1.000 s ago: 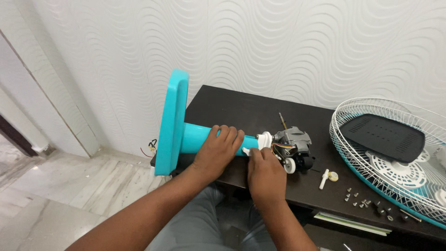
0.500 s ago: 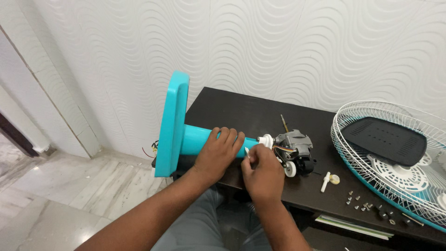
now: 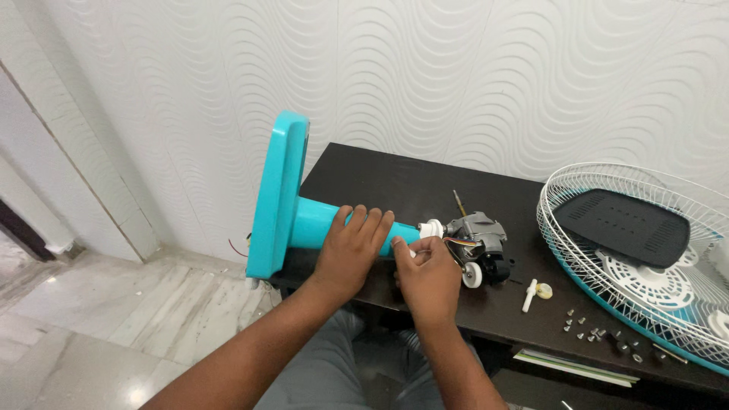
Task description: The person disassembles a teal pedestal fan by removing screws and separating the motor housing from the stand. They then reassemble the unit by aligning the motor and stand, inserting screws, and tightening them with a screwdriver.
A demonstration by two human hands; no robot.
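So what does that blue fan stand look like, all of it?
The fan stand is glossy turquoise plastic: a flat base standing on edge past the dark table's left end, and a round pole lying across it. The left hand grips the pole; the right hand pinches near its white collar, beside the grey motor.

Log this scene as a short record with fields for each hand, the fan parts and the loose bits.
left hand: grips the turquoise plastic fan stand, lying on its side
right hand: fingertips at the white collar beside the grey bare fan motor
surface: dark wooden table
right side: white wire fan guard, black panel on it
loose bits: small screws, white pin
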